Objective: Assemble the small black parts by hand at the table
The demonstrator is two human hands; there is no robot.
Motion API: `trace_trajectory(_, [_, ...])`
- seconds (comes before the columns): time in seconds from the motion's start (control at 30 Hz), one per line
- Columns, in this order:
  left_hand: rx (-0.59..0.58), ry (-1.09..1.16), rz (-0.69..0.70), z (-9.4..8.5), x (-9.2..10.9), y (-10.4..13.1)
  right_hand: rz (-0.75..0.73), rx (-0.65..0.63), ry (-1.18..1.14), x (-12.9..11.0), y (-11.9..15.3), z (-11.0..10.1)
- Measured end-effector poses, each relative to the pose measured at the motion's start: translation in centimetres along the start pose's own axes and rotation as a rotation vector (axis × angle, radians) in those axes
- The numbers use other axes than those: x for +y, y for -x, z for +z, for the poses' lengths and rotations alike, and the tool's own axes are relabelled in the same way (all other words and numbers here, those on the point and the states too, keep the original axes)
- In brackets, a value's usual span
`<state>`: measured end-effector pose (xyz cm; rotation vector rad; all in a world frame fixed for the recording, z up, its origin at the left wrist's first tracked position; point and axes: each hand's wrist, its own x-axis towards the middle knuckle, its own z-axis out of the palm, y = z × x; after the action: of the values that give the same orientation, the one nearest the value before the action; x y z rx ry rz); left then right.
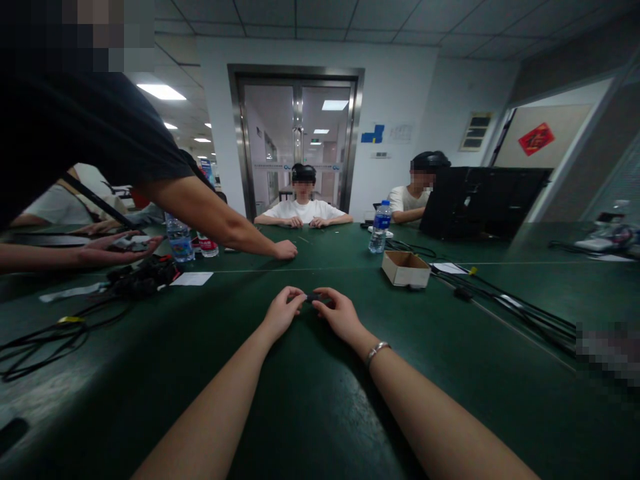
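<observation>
Over the middle of the green table (310, 387), my two hands meet at a small dark piece (313, 297), too small to name. My left hand (284, 311) pinches its left end between thumb and fingertips, where a small light-coloured bit shows. On the other end, the thumb and curled fingers of my right hand (341, 315) close. A metal bracelet (377, 353) circles my right wrist. Both forearms reach in from the bottom edge.
A co-worker's arm (220, 213) reaches across from the left; another open hand (120, 250) holds small grey things. Right of centre stand an open box (406, 269) and a water bottle (381, 227). Black cables (520, 310) lie on the right. Two people sit beyond, near a monitor (483, 200).
</observation>
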<state>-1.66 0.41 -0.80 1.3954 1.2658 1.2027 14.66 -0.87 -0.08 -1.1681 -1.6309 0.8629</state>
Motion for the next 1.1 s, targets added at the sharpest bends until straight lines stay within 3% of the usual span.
trace_trajectory(0.4, [-0.017, -0.022, 0.055, -0.1, 0.2, 0.4, -0.003, -0.006, 0.033, 0.3, -0.1, 0.0])
trace_trajectory(0.73, [-0.004, -0.119, 0.027, -0.1, -1.4, -0.8, 0.007, -0.010, 0.012, 0.1, 0.0, 0.0])
trace_trajectory(1.1, [-0.041, -0.096, 0.073, -0.2, -0.7, -0.2, -0.002, -0.017, 0.003, 0.1, 0.0, -0.1])
